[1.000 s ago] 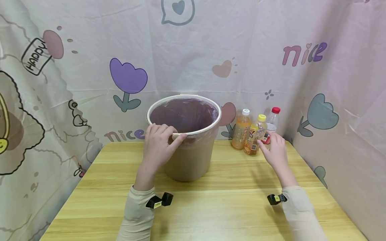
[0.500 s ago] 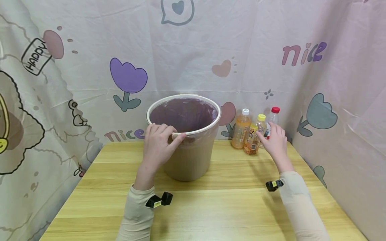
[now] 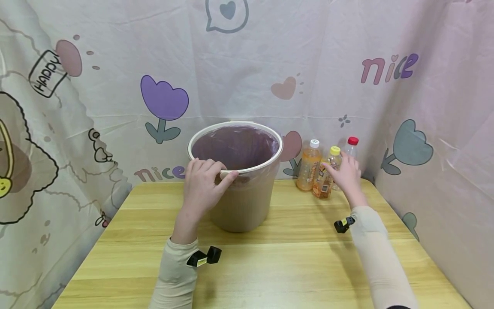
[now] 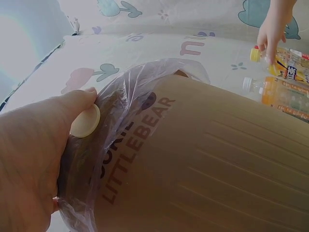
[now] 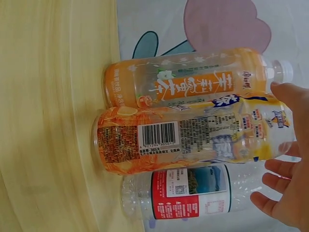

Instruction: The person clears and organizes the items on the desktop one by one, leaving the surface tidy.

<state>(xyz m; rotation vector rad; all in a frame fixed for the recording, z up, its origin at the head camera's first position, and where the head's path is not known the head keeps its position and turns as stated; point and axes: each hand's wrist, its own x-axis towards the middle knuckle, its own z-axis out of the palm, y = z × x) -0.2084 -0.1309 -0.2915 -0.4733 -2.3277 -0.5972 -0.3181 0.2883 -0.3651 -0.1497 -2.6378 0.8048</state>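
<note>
Between the right fingers [image 5: 276,182], parted wider than its neck and only slightly bent: one yellow-capped drink bottle [image 5: 227,128]. Stands upright on the desk [image 3: 270,274], clear at the shoulder, wrapped lower down in glossy orange print with fruit-like slices, a barcode and dense rows of Chinese text. Impossible to tell whether touched yet.

Gripped at the near rim by the left fingers [image 3: 208,165], closed and curled over the edge: one tapered, beige-brown trash bin [image 3: 243,206]. Round-mouthed, cream-rimmed, marked LITTLEBEAR in dark lettering, and lined with one thin, translucent purple bag [image 3: 235,146], folded over the outside beside the same fingers.

Three bottles in all, each upright, each with a cap of its own colour. Just left of the right fingers, one white-capped bottle [image 5: 178,79] with an orange label and white characters; just beyond them, one red-capped bottle [image 5: 193,191], clear, with a red-and-white label. Farther off, behind both sets of fingers, one pale fabric backdrop [image 3: 247,77] printed with tulips and hearts.
</note>
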